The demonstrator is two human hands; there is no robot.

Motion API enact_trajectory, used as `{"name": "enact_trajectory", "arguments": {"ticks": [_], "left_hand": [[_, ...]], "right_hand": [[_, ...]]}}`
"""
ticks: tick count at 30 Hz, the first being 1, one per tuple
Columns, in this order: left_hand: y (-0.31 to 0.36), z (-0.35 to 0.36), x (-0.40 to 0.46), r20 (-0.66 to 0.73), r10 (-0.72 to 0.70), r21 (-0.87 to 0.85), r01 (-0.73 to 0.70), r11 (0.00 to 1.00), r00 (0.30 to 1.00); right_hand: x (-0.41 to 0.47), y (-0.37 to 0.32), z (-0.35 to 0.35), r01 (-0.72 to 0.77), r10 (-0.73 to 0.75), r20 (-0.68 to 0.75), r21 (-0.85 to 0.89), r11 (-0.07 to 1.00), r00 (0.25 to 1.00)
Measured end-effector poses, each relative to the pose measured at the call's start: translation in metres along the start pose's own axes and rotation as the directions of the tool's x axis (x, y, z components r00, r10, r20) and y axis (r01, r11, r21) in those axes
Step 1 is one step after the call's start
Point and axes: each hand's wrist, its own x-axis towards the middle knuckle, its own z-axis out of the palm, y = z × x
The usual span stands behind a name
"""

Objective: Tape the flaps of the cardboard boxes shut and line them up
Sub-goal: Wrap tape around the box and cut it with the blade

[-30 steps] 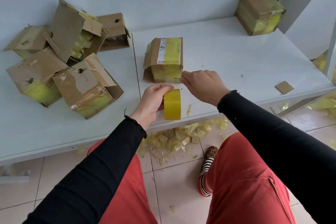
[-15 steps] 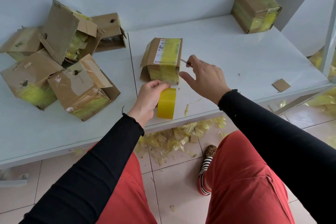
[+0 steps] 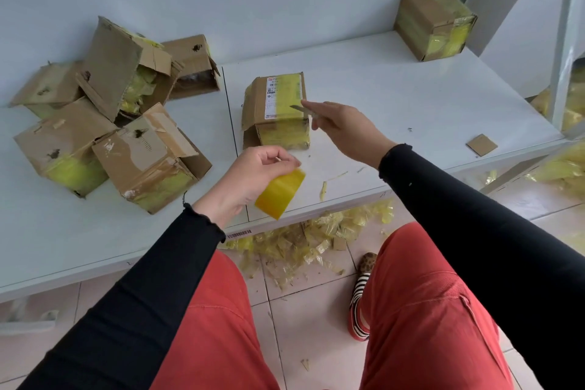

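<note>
Gripping tape roll (image 3: 280, 196), left hand (image 3: 253, 177) near box (image 3: 276, 111); right hand (image 3: 345, 130) pinches blade (image 3: 299, 108).

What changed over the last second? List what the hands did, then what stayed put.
The right hand, gripping a small blade, left the tape roll and rose over the middle box. The left hand kept its grip on the roll and tilted it. The middle box, the box pile and the far taped box stayed put.

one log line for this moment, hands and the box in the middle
left hand: holds tape roll | right hand: holds small blade over middle box | side flap open
</note>
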Motion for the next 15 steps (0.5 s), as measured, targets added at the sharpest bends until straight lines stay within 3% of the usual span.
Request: {"name": "enact_trajectory", "arguments": {"ticks": [3,7,11,15], "left_hand": [[0.006,0.001,-0.007,0.024,0.057,-0.068,-0.055,0.996,0.998],[0.012,0.01,-0.009,0.019,0.101,-0.051,-0.1,0.994,0.995],[0.016,0.015,-0.009,0.014,0.113,-0.049,-0.112,0.992,0.993],[0.017,0.017,-0.006,0.065,0.102,-0.057,-0.098,0.994,0.993]], "right_hand": [[-0.017,-0.002,-0.005,-0.087,0.112,-0.108,0.215,0.973,0.988],[-0.042,-0.012,-0.002,-0.09,0.098,0.011,0.496,0.864,0.995],[-0.049,-0.021,0.006,0.015,-0.02,0.01,0.356,0.934,1.0],[-0.049,-0.015,0.006,-0.018,0.025,-0.01,0.45,0.893,1.0]]}}
